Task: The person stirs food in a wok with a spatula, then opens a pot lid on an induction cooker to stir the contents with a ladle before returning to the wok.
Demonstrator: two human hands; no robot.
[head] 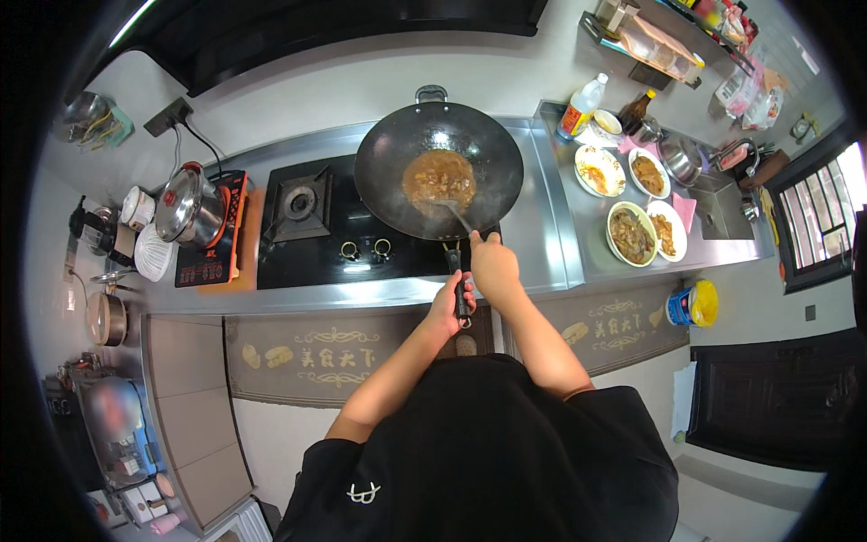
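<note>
A large black wok (386,156) rests over the right burner of the black glass gas hob (305,264). Brown sauce with small pieces of food (440,177) pools at its bottom, and faint steam rises. My left hand (450,306) grips the wok's long black handle (460,298). Above it, my right hand (496,267) is closed around the handle of a metal spatula (460,218), whose blade dips into the near side of the sauce. The end of the spatula's handle is hidden in my fist.
Left of the hob, a lidded steel pot (193,210) stands on an induction cooker (203,264). On the right counter are a bowl of raw-looking food (631,234), plates of food (648,173), a large plastic bottle (582,108) and a sink (718,210). A bucket (687,305) sits below.
</note>
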